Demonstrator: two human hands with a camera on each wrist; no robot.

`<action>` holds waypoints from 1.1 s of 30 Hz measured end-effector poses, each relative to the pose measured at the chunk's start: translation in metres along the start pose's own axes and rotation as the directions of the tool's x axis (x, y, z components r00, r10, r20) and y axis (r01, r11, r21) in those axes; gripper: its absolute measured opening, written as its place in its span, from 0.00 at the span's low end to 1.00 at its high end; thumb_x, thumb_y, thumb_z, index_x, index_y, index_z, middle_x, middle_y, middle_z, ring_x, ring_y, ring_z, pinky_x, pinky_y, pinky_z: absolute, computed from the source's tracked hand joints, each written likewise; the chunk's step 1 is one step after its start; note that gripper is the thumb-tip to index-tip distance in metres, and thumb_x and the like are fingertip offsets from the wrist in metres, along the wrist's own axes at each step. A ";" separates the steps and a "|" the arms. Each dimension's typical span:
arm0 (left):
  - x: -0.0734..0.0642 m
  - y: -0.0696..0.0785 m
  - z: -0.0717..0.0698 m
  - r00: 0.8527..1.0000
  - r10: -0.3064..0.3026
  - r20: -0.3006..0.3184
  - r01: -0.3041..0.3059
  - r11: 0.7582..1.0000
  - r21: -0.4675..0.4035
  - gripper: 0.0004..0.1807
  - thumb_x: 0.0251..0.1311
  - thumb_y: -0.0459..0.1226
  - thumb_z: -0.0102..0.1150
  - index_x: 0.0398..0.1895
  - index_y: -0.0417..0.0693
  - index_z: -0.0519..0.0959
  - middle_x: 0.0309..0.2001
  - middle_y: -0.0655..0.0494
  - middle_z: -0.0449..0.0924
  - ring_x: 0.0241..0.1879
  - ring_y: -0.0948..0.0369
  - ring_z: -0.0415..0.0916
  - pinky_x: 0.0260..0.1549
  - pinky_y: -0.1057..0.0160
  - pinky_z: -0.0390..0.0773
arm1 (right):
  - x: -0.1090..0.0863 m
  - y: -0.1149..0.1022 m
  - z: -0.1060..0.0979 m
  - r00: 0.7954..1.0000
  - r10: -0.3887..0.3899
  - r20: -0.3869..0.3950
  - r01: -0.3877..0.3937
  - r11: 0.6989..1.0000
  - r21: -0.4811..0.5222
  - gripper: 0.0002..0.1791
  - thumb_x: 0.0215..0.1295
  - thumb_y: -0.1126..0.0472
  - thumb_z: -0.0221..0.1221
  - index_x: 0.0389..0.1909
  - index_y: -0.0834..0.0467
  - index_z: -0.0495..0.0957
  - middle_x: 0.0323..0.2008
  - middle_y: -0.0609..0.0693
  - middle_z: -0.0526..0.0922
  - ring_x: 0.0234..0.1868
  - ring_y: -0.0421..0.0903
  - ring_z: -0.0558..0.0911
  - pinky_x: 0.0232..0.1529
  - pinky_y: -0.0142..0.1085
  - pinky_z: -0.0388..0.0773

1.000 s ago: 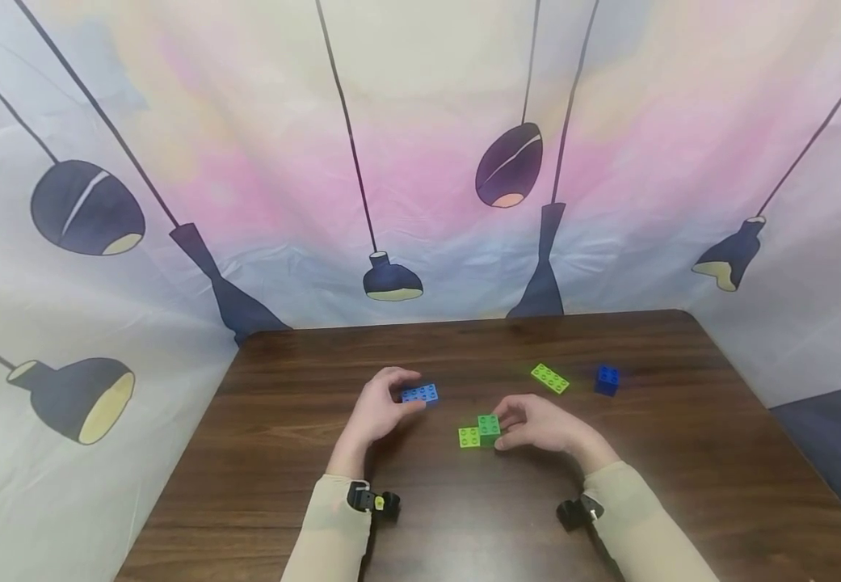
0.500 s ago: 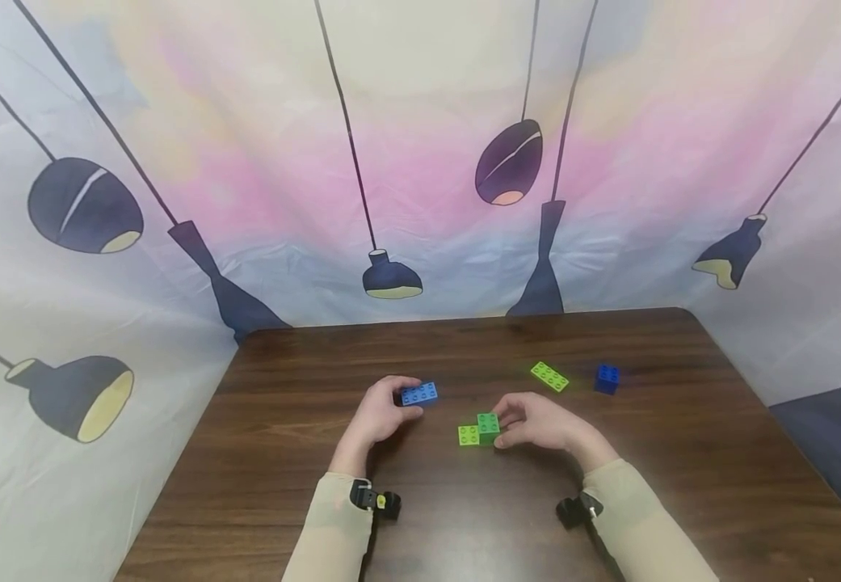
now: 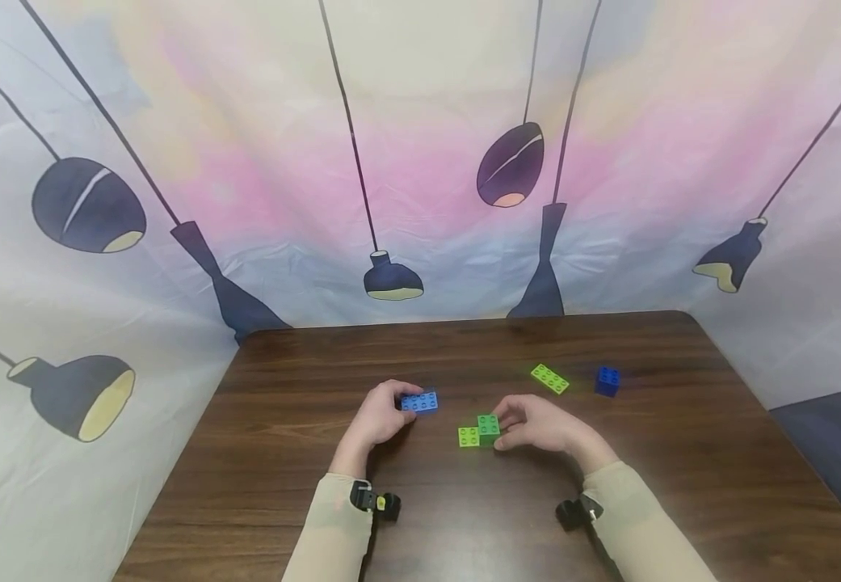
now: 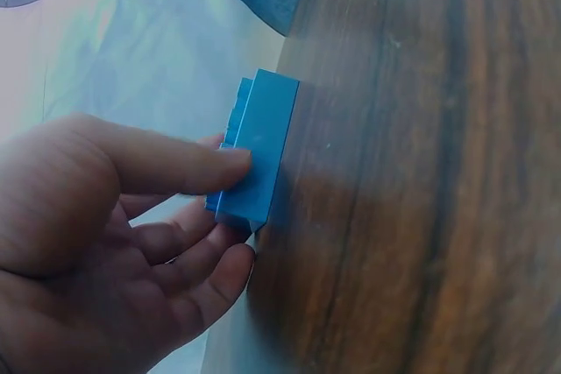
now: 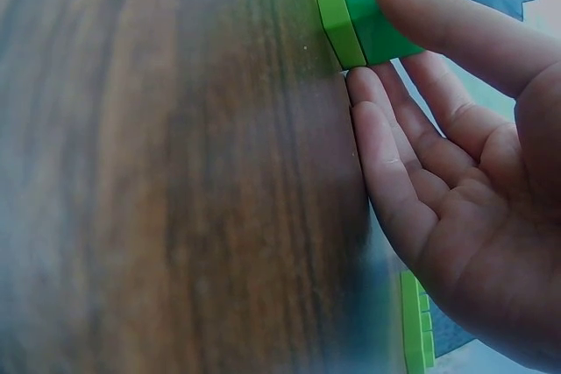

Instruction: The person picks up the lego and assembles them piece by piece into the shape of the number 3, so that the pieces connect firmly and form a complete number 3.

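My left hand [image 3: 380, 415] pinches a light blue eight-stud brick [image 3: 420, 402] by its left end. In the left wrist view the thumb lies on the side of this blue brick [image 4: 267, 146], with its studs facing away from the table. My right hand [image 3: 540, 422] grips a green four-stud brick [image 3: 489, 427], thumb on its near side and fingers behind. That green brick [image 5: 381, 15] sits on the right half of a lime-green flat plate brick [image 3: 468, 437], whose left studs show. The plate rests on the table.
A second lime-green plate brick [image 3: 550, 378] lies behind the right hand on the brown wooden table [image 3: 304, 364]. To its right stands a dark blue four-stud brick [image 3: 607, 381]. A printed cloth [image 3: 435, 178] hangs behind the table.
My left hand has closed its thumb and fingers on the blue brick and shifted it slightly toward me. The right hand and the green bricks have stayed in place.
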State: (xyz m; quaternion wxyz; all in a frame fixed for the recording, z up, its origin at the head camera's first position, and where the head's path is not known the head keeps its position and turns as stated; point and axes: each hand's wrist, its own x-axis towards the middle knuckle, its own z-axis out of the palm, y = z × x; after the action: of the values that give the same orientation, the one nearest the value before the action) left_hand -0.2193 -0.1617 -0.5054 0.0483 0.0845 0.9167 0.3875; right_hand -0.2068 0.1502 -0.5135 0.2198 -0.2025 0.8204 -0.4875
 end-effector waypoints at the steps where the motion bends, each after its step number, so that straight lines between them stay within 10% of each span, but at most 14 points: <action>1: 0.000 0.001 0.000 1.000 0.000 0.001 0.000 1.000 -0.002 0.16 0.58 0.32 0.68 0.51 0.51 0.84 0.56 0.47 0.77 0.51 0.51 0.74 0.55 0.45 0.73 | 0.000 0.000 0.000 1.000 0.001 0.000 -0.001 1.000 -0.001 0.19 0.54 0.56 0.73 0.45 0.55 0.79 0.43 0.47 0.85 0.47 0.45 0.83 0.52 0.47 0.78; 33: 0.001 0.002 0.002 1.000 0.017 0.015 -0.017 1.000 -0.022 0.17 0.59 0.40 0.69 0.52 0.52 0.83 0.56 0.50 0.79 0.53 0.52 0.75 0.56 0.46 0.73 | 0.000 0.002 0.003 1.000 -0.013 -0.003 0.013 1.000 0.003 0.19 0.54 0.58 0.73 0.44 0.56 0.78 0.42 0.47 0.85 0.46 0.45 0.83 0.49 0.44 0.79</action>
State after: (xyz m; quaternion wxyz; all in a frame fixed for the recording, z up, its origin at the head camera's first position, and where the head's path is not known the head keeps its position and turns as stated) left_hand -0.2196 -0.1593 -0.5053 0.0530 0.0946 0.9112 0.3974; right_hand -0.2055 0.1491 -0.5167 0.2157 -0.2070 0.8185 -0.4906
